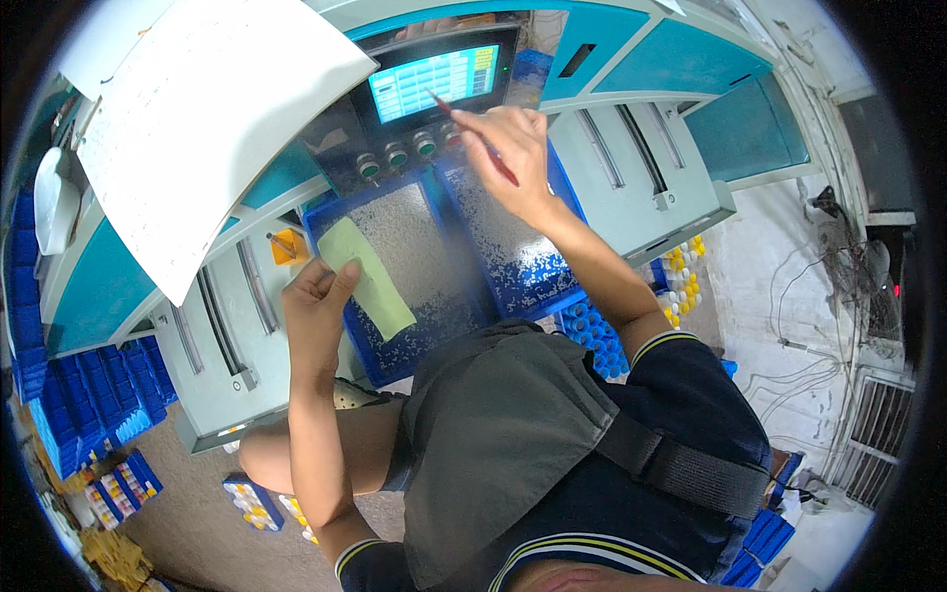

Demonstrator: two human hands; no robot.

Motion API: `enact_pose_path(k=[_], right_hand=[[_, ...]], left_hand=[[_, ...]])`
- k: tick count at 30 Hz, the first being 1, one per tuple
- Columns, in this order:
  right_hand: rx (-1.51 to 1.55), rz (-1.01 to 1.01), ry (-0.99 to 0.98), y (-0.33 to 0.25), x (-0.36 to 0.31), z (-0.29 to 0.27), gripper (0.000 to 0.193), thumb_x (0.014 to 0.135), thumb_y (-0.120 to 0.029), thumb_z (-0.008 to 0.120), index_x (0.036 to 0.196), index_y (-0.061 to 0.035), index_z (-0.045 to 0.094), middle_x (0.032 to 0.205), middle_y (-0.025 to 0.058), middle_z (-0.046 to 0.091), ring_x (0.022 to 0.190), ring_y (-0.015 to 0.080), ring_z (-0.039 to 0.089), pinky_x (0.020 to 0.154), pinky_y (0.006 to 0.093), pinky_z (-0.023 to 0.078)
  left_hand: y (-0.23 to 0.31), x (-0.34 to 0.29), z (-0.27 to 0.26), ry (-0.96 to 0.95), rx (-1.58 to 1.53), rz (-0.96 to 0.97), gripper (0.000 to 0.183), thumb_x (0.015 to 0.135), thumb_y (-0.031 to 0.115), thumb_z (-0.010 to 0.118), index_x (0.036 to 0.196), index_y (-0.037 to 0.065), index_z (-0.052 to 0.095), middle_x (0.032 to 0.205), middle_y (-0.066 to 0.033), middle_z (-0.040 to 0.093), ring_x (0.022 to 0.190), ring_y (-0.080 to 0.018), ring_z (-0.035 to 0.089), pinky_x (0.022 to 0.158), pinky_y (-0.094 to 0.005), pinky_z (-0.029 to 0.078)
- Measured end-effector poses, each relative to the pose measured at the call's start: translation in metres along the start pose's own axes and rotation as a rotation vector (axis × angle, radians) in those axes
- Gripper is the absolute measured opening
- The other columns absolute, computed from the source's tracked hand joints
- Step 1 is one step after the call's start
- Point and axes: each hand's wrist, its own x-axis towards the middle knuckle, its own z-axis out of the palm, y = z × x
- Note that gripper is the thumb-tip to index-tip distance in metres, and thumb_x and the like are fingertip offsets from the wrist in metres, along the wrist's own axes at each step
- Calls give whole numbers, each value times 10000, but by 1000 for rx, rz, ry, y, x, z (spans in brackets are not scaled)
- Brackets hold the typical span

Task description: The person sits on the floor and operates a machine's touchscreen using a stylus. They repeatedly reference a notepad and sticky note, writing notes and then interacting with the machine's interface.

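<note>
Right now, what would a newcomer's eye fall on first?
Likely the glowing screen, top centre, with a dark red stick in the right hand pointing toward it. Lower down, the left hand pinches a pale green strip over blue trays. A large white sheet spans the upper left.

Small pale pieces (395, 232) in blue trays (370, 357)

The left hand (318, 294) pinches a pale green rectangular paper strip (379, 288) above two blue rectangular trays (361, 357) scattered with small pale pieces. The right hand (515, 158) holds a slim dark red pen (504, 170), its tip before a lit blue-and-white screen (424, 81); whether they touch is unclear. Round green buttons (396, 153) sit below the screen.
</note>
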Motion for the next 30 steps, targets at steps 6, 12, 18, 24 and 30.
enact_pose_path(k=[6,12,18,24,30], right_hand=[[3,2,-69,-4,-2,12,203,930,-161,779,1126,-111,792,929,-14,769,955,178,667,927,406,367],[-54,-6,-58,-1,-4,4,182,904,-114,772,1086,-103,784,916,-5,751,961,189,664,912,414,369],[-93,6,52,5,-1,-4,245,942,-74,733,1178,-83,799,963,-21,800,929,165,681,911,371,361],[-70,19,11,6,-10,-6,242,928,-62,743,1162,-85,800,950,4,787,922,169,678,909,371,359],[-72,40,-28,6,-17,-1,240,909,-61,759,1141,-96,808,950,20,766,888,190,674,921,374,358]], left_hand=[[1,-1,1,-2,-11,4,204,1017,93,758,1171,-40,744,1015,-84,794,893,-92,711,807,-230,546],[3,-1,2,5,-4,2,188,1014,102,763,1143,-33,744,991,-83,795,861,-89,706,801,-229,543],[0,-1,-5,60,33,-26,256,982,161,812,1159,-9,738,1004,-77,781,962,-138,695,954,-307,521],[-13,0,3,155,-148,117,386,972,149,824,1312,36,683,1125,-68,750,1154,-208,662,1083,-365,483],[-16,5,-8,84,-169,57,322,1011,108,756,1316,43,675,1117,-106,761,1021,-255,745,977,-401,571]])
